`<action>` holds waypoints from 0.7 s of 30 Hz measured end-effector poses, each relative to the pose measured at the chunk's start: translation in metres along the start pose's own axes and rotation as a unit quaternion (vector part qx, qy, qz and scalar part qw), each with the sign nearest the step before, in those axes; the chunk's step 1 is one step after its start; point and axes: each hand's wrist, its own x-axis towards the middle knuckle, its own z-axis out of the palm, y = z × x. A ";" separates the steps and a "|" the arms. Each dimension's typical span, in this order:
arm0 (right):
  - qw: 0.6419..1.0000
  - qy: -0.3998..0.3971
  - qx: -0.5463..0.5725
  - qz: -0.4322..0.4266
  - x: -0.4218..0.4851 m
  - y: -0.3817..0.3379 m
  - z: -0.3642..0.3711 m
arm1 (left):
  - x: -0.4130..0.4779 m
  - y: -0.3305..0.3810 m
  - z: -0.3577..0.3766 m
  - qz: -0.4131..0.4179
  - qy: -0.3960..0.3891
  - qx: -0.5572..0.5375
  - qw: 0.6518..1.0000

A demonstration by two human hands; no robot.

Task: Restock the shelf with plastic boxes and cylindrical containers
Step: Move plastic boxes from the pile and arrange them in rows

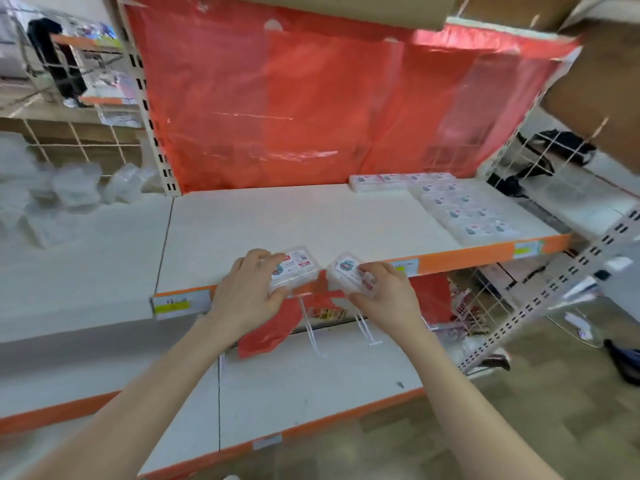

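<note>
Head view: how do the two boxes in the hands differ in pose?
The left box, gripped by the left hand, lies nearly level, its long side across the view; the right box, gripped by the right hand, is tilted and turned cornerwise. Both are clear, labelled plastic boxes.

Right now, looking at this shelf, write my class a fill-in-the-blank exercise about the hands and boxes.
The left hand and right hand hold ____ boxes in all.
Those held boxes are at the shelf's ____ edge.
The stocked boxes lie on its ____ side.
Missing: two; front; right.
</note>
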 end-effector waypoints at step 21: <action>0.996 0.000 -0.072 0.050 0.146 0.135 -0.048 | 0.200 0.085 0.089 0.055 -0.068 -0.028 0.996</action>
